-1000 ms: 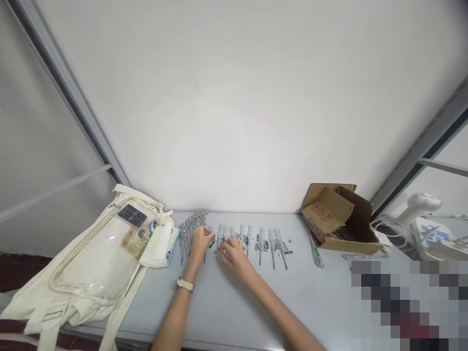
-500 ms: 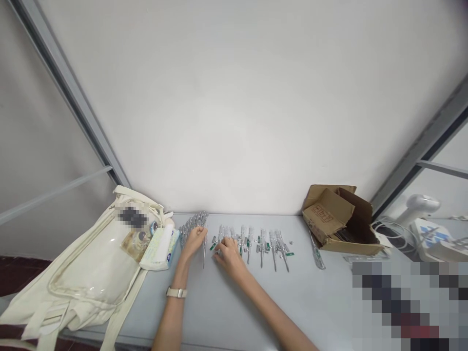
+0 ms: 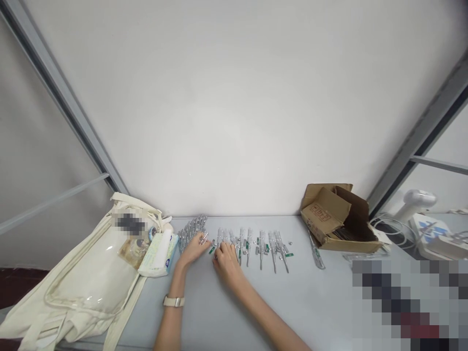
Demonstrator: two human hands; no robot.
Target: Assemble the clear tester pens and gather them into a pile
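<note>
Left hand (image 3: 193, 250) by one bunch of tester screwdrivers (image 3: 192, 230), right hand (image 3: 227, 265) by one spaced row (image 3: 261, 248), grips unclear

The camera sits on my head, looking forward and down — my left hand (image 3: 193, 252) and right hand (image 3: 227, 265) sit low in the frame, fairly near, with the grey table (image 3: 314, 302) running across beneath them and the white wall (image 3: 234, 107) filling the upper view.
</note>
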